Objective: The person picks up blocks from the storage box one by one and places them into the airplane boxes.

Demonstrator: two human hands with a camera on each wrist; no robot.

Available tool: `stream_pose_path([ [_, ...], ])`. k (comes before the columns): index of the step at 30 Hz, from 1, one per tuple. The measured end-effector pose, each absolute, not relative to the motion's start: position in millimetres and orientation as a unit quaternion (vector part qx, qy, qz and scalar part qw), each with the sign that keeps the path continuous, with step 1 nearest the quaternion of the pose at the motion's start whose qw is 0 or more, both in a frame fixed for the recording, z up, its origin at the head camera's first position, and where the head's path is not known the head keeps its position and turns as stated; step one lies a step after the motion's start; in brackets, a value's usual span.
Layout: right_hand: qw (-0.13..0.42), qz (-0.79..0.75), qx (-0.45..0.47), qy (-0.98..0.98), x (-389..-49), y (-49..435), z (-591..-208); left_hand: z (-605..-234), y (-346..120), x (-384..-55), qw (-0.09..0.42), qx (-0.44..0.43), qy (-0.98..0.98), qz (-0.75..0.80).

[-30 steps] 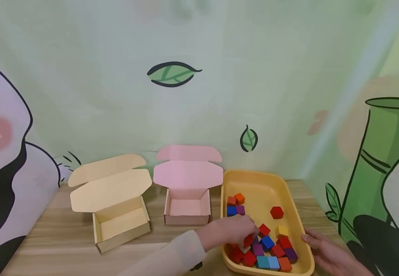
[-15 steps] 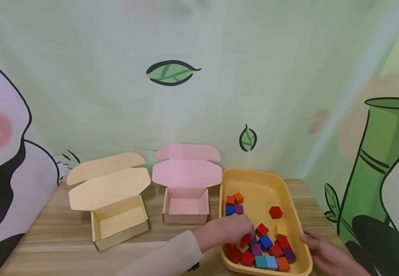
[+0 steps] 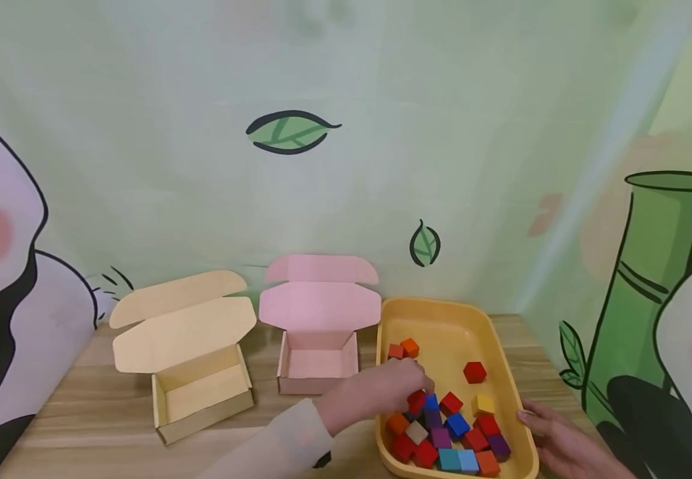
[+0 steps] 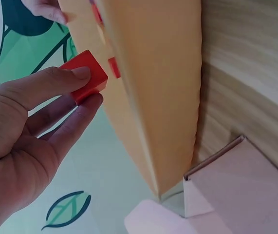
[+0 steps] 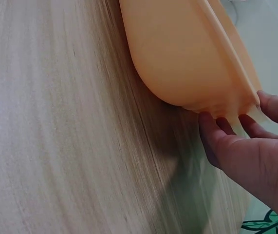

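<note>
In the left wrist view my left hand [image 4: 27, 131] pinches a red cube [image 4: 94, 80] between thumb and fingertips. The head view has this hand [image 3: 378, 392] over the left side of a yellow plastic tray [image 3: 442, 326], its cuff crossing the near rim area. Several coloured cubes lie in the tray, among them a yellow cube [image 3: 483, 404], a blue cube [image 3: 457, 426] and a beige cube [image 3: 416, 432]. At the tray's right edge my right hand [image 3: 564, 439] holds the rim. In the right wrist view its thumb is at the rim and its fingers press the outer wall.
Left of the tray stands a pink cardboard box [image 3: 318, 384] with its lid up. Farther left is a tan cardboard box [image 3: 208, 411], also lid up. All rest on a wood-grain table [image 3: 106, 426], with a printed cloth backdrop [image 3: 334, 199] behind.
My left hand has moved slightly up and left with the red cube, uncovering orange and beige cubes below it. The right hand stays at the tray's edge. The head view has shifted slightly.
</note>
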State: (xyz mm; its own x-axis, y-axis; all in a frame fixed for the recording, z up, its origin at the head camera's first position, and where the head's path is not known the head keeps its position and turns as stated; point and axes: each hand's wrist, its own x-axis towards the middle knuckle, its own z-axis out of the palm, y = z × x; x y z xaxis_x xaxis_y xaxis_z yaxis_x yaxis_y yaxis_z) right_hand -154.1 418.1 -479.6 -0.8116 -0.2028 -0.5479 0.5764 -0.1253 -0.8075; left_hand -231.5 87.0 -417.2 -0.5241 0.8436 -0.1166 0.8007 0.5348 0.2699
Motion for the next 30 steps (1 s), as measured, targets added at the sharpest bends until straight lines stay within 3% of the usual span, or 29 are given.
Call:
stream_pose_path([
  [13, 0.264, -0.747, 0.163, 0.588, -153, 418, -483, -409, 41, -240, 0.08, 0.432, 0.886, 0.149],
  [22, 0.27, -0.767, 0.149, 0.563, -152, 425, -488, -414, -8, -252, 0.015, 0.412, 0.906, 0.094],
  [30, 0.268, -0.767, 0.152, 0.562, -152, 425, -488, -407, -68, -263, 0.054, 0.347, 0.928, 0.126],
])
